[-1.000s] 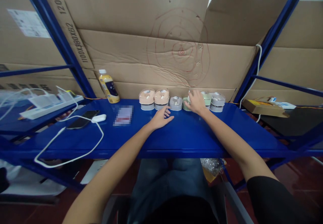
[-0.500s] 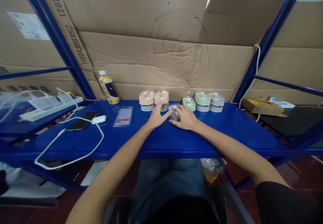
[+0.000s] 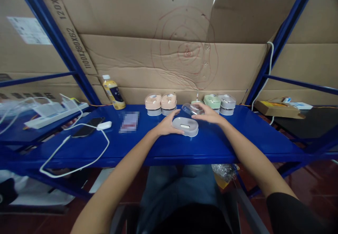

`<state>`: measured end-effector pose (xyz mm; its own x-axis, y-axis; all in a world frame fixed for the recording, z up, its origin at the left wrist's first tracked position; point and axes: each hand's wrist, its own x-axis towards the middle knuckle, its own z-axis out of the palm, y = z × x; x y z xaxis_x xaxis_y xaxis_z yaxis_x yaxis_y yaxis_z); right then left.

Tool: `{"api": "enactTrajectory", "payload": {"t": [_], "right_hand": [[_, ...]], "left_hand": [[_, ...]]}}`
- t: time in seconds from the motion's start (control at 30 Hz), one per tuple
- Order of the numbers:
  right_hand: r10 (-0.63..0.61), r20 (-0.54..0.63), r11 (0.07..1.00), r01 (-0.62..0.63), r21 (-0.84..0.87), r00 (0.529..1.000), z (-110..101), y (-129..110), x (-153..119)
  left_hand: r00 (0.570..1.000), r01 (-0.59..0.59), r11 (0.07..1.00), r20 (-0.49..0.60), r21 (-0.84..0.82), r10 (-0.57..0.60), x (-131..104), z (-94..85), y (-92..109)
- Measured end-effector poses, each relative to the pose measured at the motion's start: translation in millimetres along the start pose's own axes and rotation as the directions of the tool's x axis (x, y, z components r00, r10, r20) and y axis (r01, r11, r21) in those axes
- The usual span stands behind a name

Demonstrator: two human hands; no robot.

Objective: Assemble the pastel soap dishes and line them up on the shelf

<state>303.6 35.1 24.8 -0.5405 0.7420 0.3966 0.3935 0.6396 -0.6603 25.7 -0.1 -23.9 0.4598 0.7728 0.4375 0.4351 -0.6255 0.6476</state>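
Observation:
A grey oval container (image 3: 190, 128) with a pale piece in its middle sits on the blue table (image 3: 148, 144), its top uncovered. My left hand (image 3: 169, 124) grips its left end between thumb and fingers. Above and slightly right, my right hand (image 3: 207, 113) holds a clear lid (image 3: 191, 110) tilted over the container's back edge. Behind stand two peach boxes (image 3: 161, 103) side by side. A green box (image 3: 212, 102) and a grey box (image 3: 227, 103) stand at the right, with another green one partly hidden behind my right hand.
A yellow bottle (image 3: 114, 92) stands at the back left, near a blurred flat packet (image 3: 129, 122). A phone (image 3: 88, 127) with a white cable (image 3: 107, 140) lies on the left. A cardboard box (image 3: 280, 110) is beyond the right post.
The clear lid has come off the grey container and rises in my right hand. My left hand now holds the container base, which is nearer the front edge.

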Motion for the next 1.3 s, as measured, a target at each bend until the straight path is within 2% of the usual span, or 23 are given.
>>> {"api": "enactTrajectory", "payload": {"t": [0.13, 0.23, 0.37, 0.47, 0.57, 0.63, 0.67, 0.73, 0.83, 0.93, 1.07, 1.17, 1.3], "right_hand": [[0.099, -0.174, 0.994, -0.09, 0.06, 0.98, -16, 19, 4], [0.132, -0.219, 0.991, -0.128, 0.033, 0.967, -14, 26, 6], [0.146, -0.227, 0.989, -0.137, 0.055, 0.963, -7, 28, 7], [0.143, -0.261, 0.989, -0.129, 0.07, 0.955, -7, 26, 7], [0.153, -0.298, 0.987, -0.133, 0.086, 0.942, -10, 22, 7], [0.163, -0.321, 0.986, -0.137, 0.099, 0.933, -12, 20, 7], [0.166, -0.331, 0.985, -0.138, 0.106, 0.929, -13, 19, 7], [0.165, -0.341, 0.985, -0.133, 0.113, 0.925, -14, 18, 7], [0.111, -0.283, 0.991, -0.083, 0.108, 0.953, -13, 17, 5], [-0.014, -0.128, 0.998, 0.022, 0.056, 0.992, -10, 11, 2], [-0.123, 0.066, 0.991, 0.126, -0.045, 0.99, 0, 2, -2], [-0.162, 0.109, 0.974, 0.176, -0.141, 0.981, 9, -3, -3], [-0.206, 0.15, 0.939, 0.238, -0.248, 0.967, 20, -4, -1]], "left_hand": [[0.988, -0.068, 0.99, 0.149, 0.127, 0.049, -1, 2.9, 8], [0.987, -0.073, 0.985, 0.152, 0.154, 0.05, -1, 6.3, 10], [0.998, -0.015, 0.985, 0.06, 0.175, 0.005, -1, 8.0, 7], [0.996, 0.021, 0.986, -0.088, 0.167, -0.007, 2, 3.4, 1], [0.942, 0.068, 0.985, -0.334, 0.159, -0.011, 5, -5.9, -3], [0.9, 0.082, 0.983, -0.437, 0.163, -0.003, 6, -11.6, -1], [0.897, 0.075, 0.982, -0.442, 0.171, 0.008, 6, -13.3, 1], [0.929, 0.036, 0.982, -0.367, 0.186, 0.035, 4, -13.9, 8], [0.984, -0.042, 0.981, -0.162, 0.19, 0.074, 0, -8.4, 17], [0.997, -0.061, 0.976, -0.043, 0.211, 0.072, -1, -0.8, 17], [0.998, -0.025, 0.983, -0.05, 0.181, 0.034, 1, 7.2, 6], [0.996, 0.038, 0.993, -0.087, 0.115, -0.028, 2, 12.7, 0], [0.989, 0.119, 0.99, -0.096, 0.079, -0.111, 2, 17.5, 5]]}}
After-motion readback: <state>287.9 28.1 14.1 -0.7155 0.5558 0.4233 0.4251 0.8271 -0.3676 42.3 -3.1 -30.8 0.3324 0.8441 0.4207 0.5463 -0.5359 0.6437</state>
